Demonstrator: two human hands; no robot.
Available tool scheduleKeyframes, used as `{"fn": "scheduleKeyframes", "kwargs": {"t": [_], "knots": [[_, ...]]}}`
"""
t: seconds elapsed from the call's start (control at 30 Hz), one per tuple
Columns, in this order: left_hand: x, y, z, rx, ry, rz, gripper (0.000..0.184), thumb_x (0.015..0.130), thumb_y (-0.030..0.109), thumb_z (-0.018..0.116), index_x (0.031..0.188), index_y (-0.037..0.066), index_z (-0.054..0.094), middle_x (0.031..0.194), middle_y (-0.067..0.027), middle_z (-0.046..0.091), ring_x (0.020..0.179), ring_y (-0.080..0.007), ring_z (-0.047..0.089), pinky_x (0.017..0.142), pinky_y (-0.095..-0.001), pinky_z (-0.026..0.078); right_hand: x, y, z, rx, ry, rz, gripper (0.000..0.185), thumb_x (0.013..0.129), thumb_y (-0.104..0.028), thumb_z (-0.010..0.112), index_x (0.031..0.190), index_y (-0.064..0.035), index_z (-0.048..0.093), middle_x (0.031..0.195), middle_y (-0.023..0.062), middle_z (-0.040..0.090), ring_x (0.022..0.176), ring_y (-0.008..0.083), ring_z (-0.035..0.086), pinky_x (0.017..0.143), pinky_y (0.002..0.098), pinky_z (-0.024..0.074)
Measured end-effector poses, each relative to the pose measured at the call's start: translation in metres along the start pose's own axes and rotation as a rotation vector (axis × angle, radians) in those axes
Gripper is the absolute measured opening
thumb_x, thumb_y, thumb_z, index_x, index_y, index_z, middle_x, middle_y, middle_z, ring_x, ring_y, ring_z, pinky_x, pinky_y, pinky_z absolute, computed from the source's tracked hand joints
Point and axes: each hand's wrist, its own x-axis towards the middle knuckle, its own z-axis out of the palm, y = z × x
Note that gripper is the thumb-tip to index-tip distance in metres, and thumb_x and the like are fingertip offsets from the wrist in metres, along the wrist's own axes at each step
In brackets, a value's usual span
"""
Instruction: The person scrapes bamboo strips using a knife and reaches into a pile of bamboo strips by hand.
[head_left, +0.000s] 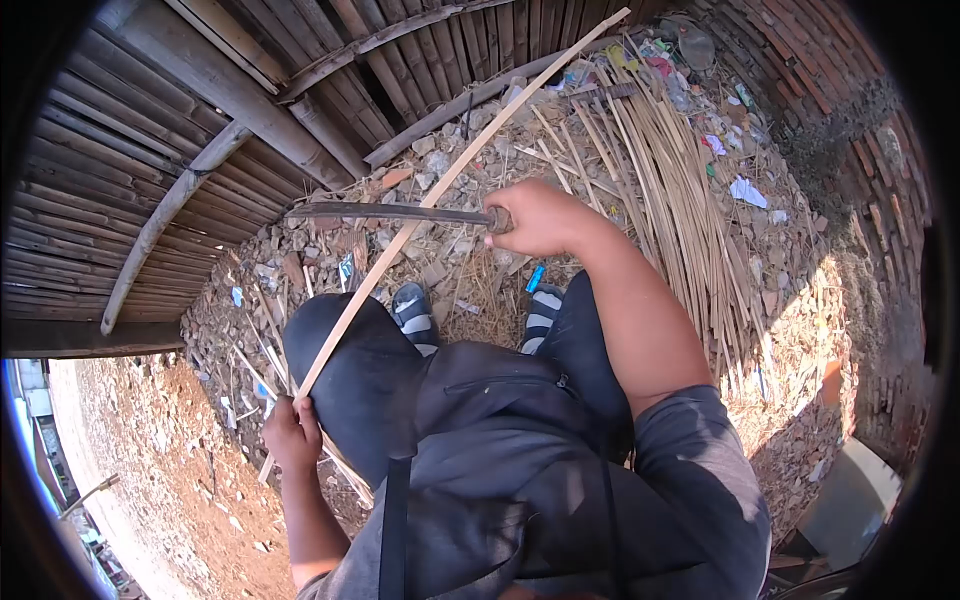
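Blade and strip at their crossing. Your right grip (535, 220) is wrapped round the handle of a long blade (360, 210); your left grip (292, 435) holds a pale strip (377, 274) near its lower end. The strip slants upward past your left knee (385, 345) and crosses the blade; whether the two touch cannot be told. Should the edge skid down the strip, it could reach that knee or your left fingers; a slack hold might let the strip twist. A sudden slip could send the blade toward your sandalled feet (411, 308).
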Motion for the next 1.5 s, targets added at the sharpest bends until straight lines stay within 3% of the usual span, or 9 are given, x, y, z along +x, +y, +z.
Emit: {"fn": "scheduleKeyframes", "kwargs": {"t": [0.23, 0.37, 0.53, 0.63, 0.83, 0.87, 1.07, 1.27, 1.5], "knots": [[0.001, 0.012, 0.003, 0.008, 0.051, -0.043, 0.039, 0.102, 0.033, 0.059, 0.076, 0.005, 0.051, 0.059, -0.0192, 0.055, 0.055, -0.0432, 0.056, 0.051, -0.0494, 0.041, 0.021, 0.054, -0.006, 0.168, 0.29, 0.183, 0.06, 0.082, -0.036, 0.08, 0.132, -0.005, 0.066, 0.121, 0.0248, 0.07, 0.115, 0.0392, 0.067, 0.101, 0.043, 0.0513], [0.007, 0.021, -0.02, -0.087, -0.046, -0.078, 0.04, 0.102, 0.029, 0.061, 0.073, 0.004, 0.049, 0.057, -0.0178, 0.052, 0.051, -0.0394, 0.053, 0.05, -0.047, 0.039, 0.017, 0.049, 0.007, 0.096, 0.278, 0.09, 0.061, 0.082, -0.035, 0.082, 0.129, -0.0007, 0.066, 0.113, 0.0267, 0.071, 0.109, 0.0393, 0.068, 0.096, 0.0441, 0.0524], [0.01, 0.016, -0.05, -0.271, -0.396, -0.208, 0.045, 0.101, 0.032, 0.066, 0.074, 0.001, 0.048, 0.055, -0.0112, 0.044, 0.054, -0.0187, 0.038, 0.052, -0.0365, 0.037, 0.003, 0.02, 0.012, -0.117, 0.098, -0.017, 0.054, 0.082, -0.038, 0.081, 0.124, -0.0069, 0.069, 0.11, 0.024, 0.071, 0.107, 0.04, 0.068, 0.092, 0.0455, 0.0531], [0.008, 0.011, -0.053, -0.396, -0.436, -0.252, 0.045, 0.102, 0.033, 0.066, 0.075, 0.002, 0.049, 0.057, -0.0087, 0.046, 0.056, -0.017, 0.04, 0.053, -0.0358, 0.038, 0.016, 0.046, 0.013, -0.054, 0.136, -0.004, 0.055, 0.081, -0.039, 0.081, 0.125, -0.0069, 0.069, 0.111, 0.0243, 0.071, 0.107, 0.0403, 0.068, 0.093, 0.0453, 0.0529], [0.014, 0.018, -0.048, -0.269, -0.294, -0.154, 0.042, 0.104, 0.035, 0.061, 0.08, 0.003, 0.051, 0.058, -0.011, 0.051, 0.054, -0.0213, 0.047, 0.054, -0.038, 0.04, 0.015, 0.042, 0.008, 0.002, 0.217, 0.078, 0.053, 0.082, -0.036, 0.081, 0.125, -0.0065, 0.069, 0.112, 0.0248, 0.071, 0.108, 0.0401, 0.068, 0.094, 0.0449, 0.053], [0.016, 0.02, -0.047, -0.249, -0.28, -0.138, 0.04, 0.105, 0.032, 0.058, 0.08, 0.002, 0.052, 0.059, -0.0148, 0.053, 0.054, -0.0297, 0.052, 0.055, -0.0414, 0.042, 0.014, 0.035, 0.013, -0.018, 0.212, 0.065, 0.052, 0.083, -0.035, 0.08, 0.125, -0.0062, 0.069, 0.111, 0.0249, 0.071, 0.108, 0.04, 0.068, 0.094, 0.0451, 0.053], [0.013, 0.02, -0.03, -0.138, -0.142, -0.02, 0.033, 0.105, 0.025, 0.054, 0.08, 0.003, 0.052, 0.06, -0.0202, 0.054, 0.055, -0.0437, 0.055, 0.052, -0.0472, 0.041, 0.019, 0.027, 0.023, -0.025, 0.073, -0.022, 0.054, 0.082, -0.036, 0.081, 0.125, -0.0043, 0.069, 0.11, 0.0254, 0.072, 0.107, 0.0405, 0.069, 0.094, 0.045, 0.0531], [0.009, 0.015, -0.031, -0.254, -0.21, -0.043, 0.037, 0.105, 0.027, 0.055, 0.077, 0.002, 0.051, 0.057, -0.0186, 0.052, 0.052, -0.0408, 0.054, 0.051, -0.0458, 0.04, 0.027, 0.044, 0.006, 0.074, 0.397, 0.074, 0.056, 0.082, -0.037, 0.081, 0.125, -0.0045, 0.069, 0.108, 0.0259, 0.072, 0.105, 0.0404, 0.07, 0.093, 0.0443, 0.0533], [0.011, 0.024, -0.043, -0.321, -0.345, -0.083, 0.045, 0.103, 0.032, 0.061, 0.073, 0.001, 0.049, 0.055, -0.0161, 0.049, 0.048, -0.0323, 0.049, 0.05, -0.0423, 0.036, 0.011, 0.011, 0.023, -0.076, 0.106, -0.066, 0.05, 0.082, -0.037, 0.081, 0.118, -0.0044, 0.071, 0.091, 0.0237, 0.071, 0.09, 0.0404, 0.07, 0.082, 0.0457, 0.0535]]}}
